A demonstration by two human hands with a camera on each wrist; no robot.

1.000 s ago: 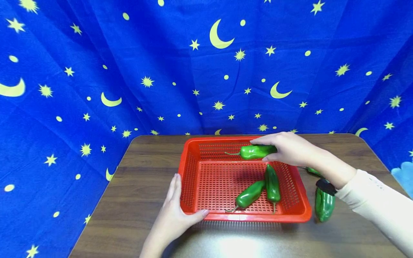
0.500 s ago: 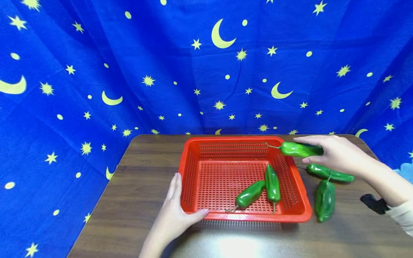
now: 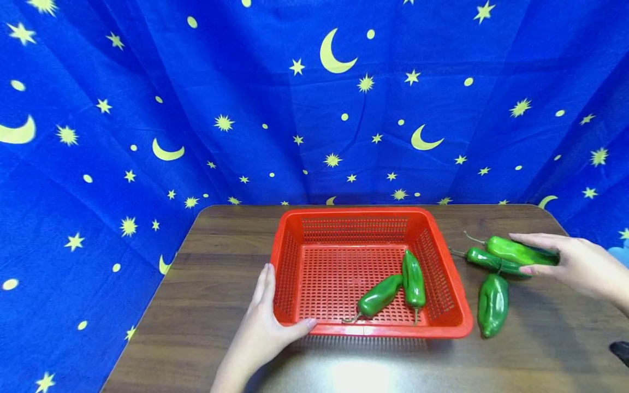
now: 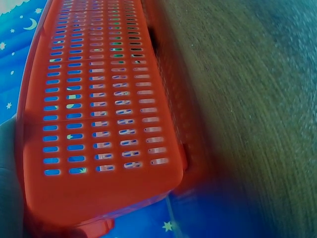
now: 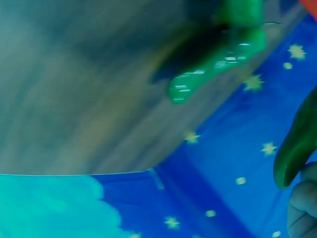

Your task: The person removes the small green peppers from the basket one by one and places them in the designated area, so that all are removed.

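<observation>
Could drop the held pepper (image 3: 516, 251) from the right hand (image 3: 577, 265), through gripping only its glossy tip end; could knock the lower pepper (image 3: 491, 262) by lowering onto it, just beside the right thumb; grips with right thumb and fingers parted merely to pepper width; rests left hand (image 3: 266, 322) spread wide on the red basket (image 3: 444, 329) between both hands, straight fingers outside, thumb on its rim.

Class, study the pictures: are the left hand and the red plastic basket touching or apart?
Touching. The head view shows the left hand with its thumb laid on the near rim of the red plastic basket, by the left corner.
</observation>
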